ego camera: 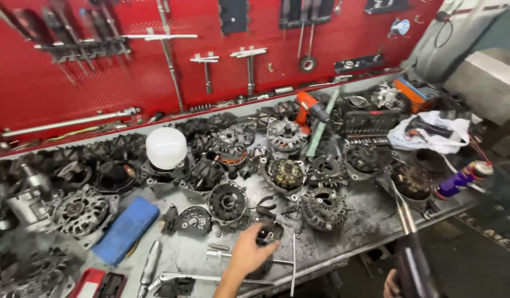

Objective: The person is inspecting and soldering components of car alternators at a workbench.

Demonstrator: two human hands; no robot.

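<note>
while the left hand (248, 255) reaches in from the bottom edge over the grey metal workbench (365, 221), its fingers are curled around a small dark round part (270, 232) that sits near the front of the bench, just below a black alternator housing (228, 204). the grip looks closed loosely on that part, with the thumb on the right side and the fingertips over its left; the part seems to rest on the bench, though the hand hides its underside. the right hand (391, 285) shows only as a sliver at the bottom edge, wrapped around a long dark tool (412, 254) whose metal tip points up toward the bench edge; how tightly it is held i cannot tell, since most of the hand is out of frame.

just below the left hand lie a t-handled wrench (219, 254) and a long ratchet handle (205, 277). a blue pad (126, 229) lies to the left, and a white dome-shaped cap (166, 147) stands further back among many alternators and stators, one with copper windings (286, 174) in the middle of the bench. a purple spray can (462, 179) lies at the right end, near a white plastic bag (431, 132). an orange drill (310, 107) leans at the back, below a red pegboard (100, 83) hung with tools.
</note>
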